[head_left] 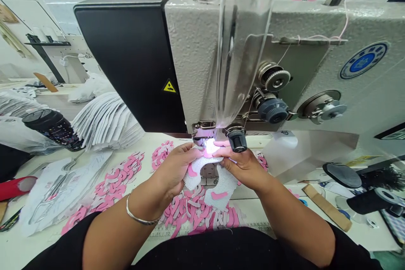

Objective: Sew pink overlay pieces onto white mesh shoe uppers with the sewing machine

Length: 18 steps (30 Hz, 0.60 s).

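Left hand (176, 165) on white fabric (226, 180)

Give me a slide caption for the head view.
Left hand and right hand hold white textured fabric beneath a sewing machine, pink and white pieces heaped nearby.

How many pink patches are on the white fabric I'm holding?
2 visible: one pink patch beside your left hand, another patch near the lower right end of the white fabric. More may be hidden by that hand, your right hand or the glare.

Black sleeves (63, 244) are worn with a silver bangle (144, 221).
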Available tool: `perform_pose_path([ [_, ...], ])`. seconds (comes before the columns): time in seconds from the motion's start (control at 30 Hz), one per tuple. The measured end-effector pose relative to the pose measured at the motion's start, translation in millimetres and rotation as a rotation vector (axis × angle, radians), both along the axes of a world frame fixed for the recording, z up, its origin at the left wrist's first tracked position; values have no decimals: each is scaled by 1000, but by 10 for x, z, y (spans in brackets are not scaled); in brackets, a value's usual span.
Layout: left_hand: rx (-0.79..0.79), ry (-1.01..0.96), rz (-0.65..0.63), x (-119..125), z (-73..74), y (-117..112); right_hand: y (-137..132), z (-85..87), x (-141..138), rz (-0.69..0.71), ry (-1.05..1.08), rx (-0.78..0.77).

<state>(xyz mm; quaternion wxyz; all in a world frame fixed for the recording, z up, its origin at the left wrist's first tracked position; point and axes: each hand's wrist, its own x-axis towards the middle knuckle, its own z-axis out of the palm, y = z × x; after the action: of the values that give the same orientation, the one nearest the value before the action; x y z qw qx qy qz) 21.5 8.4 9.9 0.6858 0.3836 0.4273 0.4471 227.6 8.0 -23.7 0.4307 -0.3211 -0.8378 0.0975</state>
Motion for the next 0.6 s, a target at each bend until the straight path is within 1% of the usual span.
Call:
perform_pose_path([
  [0.17,-1,-31,9,25,7,-2,44,-35,13,-8,23,-41],
  [0.27,-4,-40,11,37,13,3,57,-51,11,-7,32,-40],
  [0.5,-6,-64,-25,42,17,-13,67,-40,21,-13,32,-25],
  [0.6,-2,-64,-49,28,-4,-4,86,-57,27,-14,42,-34],
])
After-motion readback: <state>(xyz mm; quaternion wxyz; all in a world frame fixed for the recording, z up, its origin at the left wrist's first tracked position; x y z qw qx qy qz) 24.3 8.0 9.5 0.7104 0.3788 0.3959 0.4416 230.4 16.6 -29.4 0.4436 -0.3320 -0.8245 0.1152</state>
